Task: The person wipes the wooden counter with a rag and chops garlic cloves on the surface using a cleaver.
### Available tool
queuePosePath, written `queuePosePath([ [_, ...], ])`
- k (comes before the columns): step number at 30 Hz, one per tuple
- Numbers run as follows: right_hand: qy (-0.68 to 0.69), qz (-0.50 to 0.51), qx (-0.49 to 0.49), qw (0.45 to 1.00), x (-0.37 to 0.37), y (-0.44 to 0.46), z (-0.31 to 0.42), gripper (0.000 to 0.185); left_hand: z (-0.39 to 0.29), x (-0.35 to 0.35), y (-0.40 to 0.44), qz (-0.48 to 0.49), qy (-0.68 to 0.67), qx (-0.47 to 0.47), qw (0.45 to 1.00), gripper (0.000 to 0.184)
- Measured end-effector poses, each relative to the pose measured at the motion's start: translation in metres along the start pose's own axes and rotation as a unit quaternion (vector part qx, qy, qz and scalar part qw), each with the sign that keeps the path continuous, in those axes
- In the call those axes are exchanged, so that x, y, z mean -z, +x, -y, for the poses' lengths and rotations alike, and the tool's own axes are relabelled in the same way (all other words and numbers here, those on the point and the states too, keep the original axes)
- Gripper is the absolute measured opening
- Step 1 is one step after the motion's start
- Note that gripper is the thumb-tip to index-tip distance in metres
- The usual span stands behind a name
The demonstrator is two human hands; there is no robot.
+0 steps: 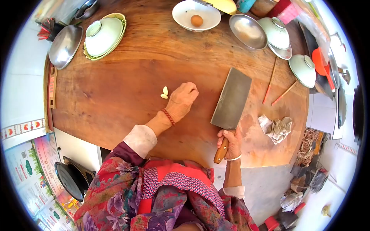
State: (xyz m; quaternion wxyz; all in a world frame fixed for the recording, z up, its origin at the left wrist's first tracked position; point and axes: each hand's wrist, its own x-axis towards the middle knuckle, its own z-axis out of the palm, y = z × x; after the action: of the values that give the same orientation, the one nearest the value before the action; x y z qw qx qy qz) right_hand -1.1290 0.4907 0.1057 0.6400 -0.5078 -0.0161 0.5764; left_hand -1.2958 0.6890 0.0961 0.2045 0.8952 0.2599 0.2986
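On the wooden table, two pale peeled cloves that look like garlic lie just left of my left hand. That hand rests over the table with its fingers curled together; whatever they hold, if anything, is hidden. A red beaded bracelet circles the wrist. My right hand grips the wooden handle of a cleaver near the table's front edge. The broad grey blade points away from me, tilted slightly right.
A white bowl with an egg stands at the back, near a metal bowl. Upturned bowls sit back left and right. Chopsticks and a crumpled cloth lie right of the cleaver. A metal dish is far left.
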Motion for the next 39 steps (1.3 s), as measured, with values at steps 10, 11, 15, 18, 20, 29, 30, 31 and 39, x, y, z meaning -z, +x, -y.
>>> queuePosePath([
  [10, -0.32, 0.041, 0.017, 0.946, -0.026, -0.016, 0.031, 0.021, -0.014, -0.002, -0.001, -0.138, -0.051, 0.078, 0.986, 0.017],
  [11, -0.322, 0.042, 0.016, 0.946, -0.029, -0.014, 0.035, 0.021, -0.017, -0.002, -0.002, -0.117, -0.014, 0.062, 0.991, 0.017],
  [15, -0.577, 0.063, 0.162, 0.798, -0.045, -0.002, 0.046, 0.022, -0.013, -0.019, -0.002, -0.074, 0.039, 0.023, 0.996, 0.014],
  [18, -0.662, 0.083, 0.22, 0.712, -0.054, 0.003, 0.052, 0.023, -0.013, -0.022, -0.006, -0.075, 0.035, 0.018, 0.996, 0.017],
  [20, -0.687, 0.101, 0.232, 0.681, -0.059, 0.004, 0.057, 0.023, -0.016, -0.023, -0.009, -0.087, 0.013, 0.021, 0.996, 0.018],
  [29, -0.794, 0.141, 0.229, 0.544, -0.079, -0.01, 0.056, 0.022, -0.017, -0.027, -0.019, -0.122, -0.012, 0.018, 0.992, 0.011],
  [30, -0.793, 0.149, 0.215, 0.55, -0.083, -0.011, 0.058, 0.024, -0.016, -0.027, -0.019, -0.13, -0.01, 0.012, 0.991, 0.011],
  [31, -0.792, 0.156, 0.199, 0.555, -0.086, -0.013, 0.06, 0.026, -0.016, -0.027, -0.019, -0.131, -0.012, 0.016, 0.991, 0.011],
  [39, -0.79, 0.182, 0.253, 0.529, -0.081, -0.013, 0.061, 0.029, -0.013, -0.028, -0.021, -0.132, -0.013, 0.029, 0.991, 0.006],
])
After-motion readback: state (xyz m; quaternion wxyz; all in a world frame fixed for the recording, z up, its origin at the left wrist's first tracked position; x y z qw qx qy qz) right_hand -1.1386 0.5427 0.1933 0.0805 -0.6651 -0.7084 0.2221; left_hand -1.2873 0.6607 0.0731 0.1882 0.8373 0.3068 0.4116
